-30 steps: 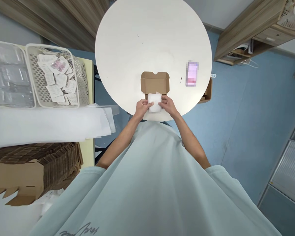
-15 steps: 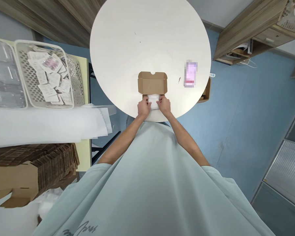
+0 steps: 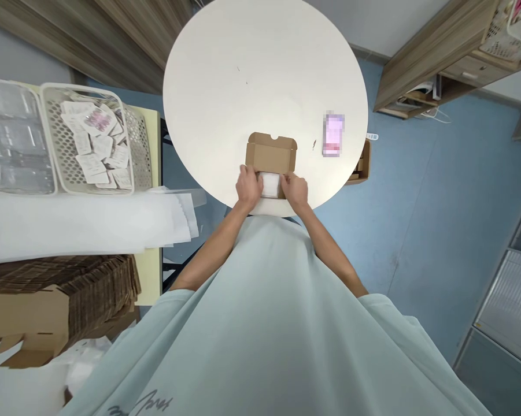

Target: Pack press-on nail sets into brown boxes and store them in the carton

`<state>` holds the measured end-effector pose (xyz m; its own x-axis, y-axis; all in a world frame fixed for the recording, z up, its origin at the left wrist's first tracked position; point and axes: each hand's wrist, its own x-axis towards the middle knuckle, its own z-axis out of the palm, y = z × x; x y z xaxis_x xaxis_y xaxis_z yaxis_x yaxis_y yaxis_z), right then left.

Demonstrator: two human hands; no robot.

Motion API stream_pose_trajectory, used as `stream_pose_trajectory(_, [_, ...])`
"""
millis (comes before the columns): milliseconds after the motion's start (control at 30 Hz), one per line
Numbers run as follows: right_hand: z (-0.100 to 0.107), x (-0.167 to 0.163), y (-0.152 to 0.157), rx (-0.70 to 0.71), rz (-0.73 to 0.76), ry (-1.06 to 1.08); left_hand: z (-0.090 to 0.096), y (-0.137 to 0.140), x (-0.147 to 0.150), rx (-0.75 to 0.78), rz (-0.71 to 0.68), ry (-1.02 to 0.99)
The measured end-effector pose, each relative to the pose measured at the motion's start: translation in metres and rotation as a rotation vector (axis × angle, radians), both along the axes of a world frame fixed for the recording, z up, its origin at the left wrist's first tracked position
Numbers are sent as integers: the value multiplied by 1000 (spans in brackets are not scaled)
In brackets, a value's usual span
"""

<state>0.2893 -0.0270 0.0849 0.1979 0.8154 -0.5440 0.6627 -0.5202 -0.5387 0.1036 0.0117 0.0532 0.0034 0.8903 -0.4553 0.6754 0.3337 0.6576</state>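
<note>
A small brown cardboard box (image 3: 271, 158) sits at the near edge of the round white table, its lid raised and tipped away from me. Inside lies a white wrapped item (image 3: 270, 185), seen between my hands. My left hand (image 3: 248, 186) is closed on the box's left side, thumb along the inner edge. At the right side, my right hand (image 3: 295, 189) has its fingers curled on the box near the lid's fold. My hands partly cover both side walls.
A phone-like pixelated object (image 3: 333, 134) lies on the white table (image 3: 260, 69) to the right. On the left side table are a basket (image 3: 136, 144) of white cards, clear plastic containers (image 3: 15, 133), white sheets (image 3: 82, 222) and stacked flat cardboard (image 3: 99, 289). An open carton (image 3: 364, 164) stands beyond the table's right edge.
Both hands have moved outward from the white item to the box's sides. More of the white item now shows, and it lies lower in the box.
</note>
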Motion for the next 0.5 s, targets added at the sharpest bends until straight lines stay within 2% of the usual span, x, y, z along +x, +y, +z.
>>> stream_pose_trajectory(67, [0,19,5,105,-147,71,-4,19,-10,104,117,-91])
stream_pose_trajectory(133, [-6,36,14,174,-227,136,-10,41,-17,113,199,-173])
stream_pose_trajectory(267, [-28,48,42,107,-304,269,-13,74,-20,-80,214,-302])
stream_pose_trajectory(367, [-38,45,57,72,-301,303,-5,80,-17,-186,204,-325])
stream_pose_trajectory(500, [-41,42,62,78,-314,321,10,77,-16,-228,191,-378])
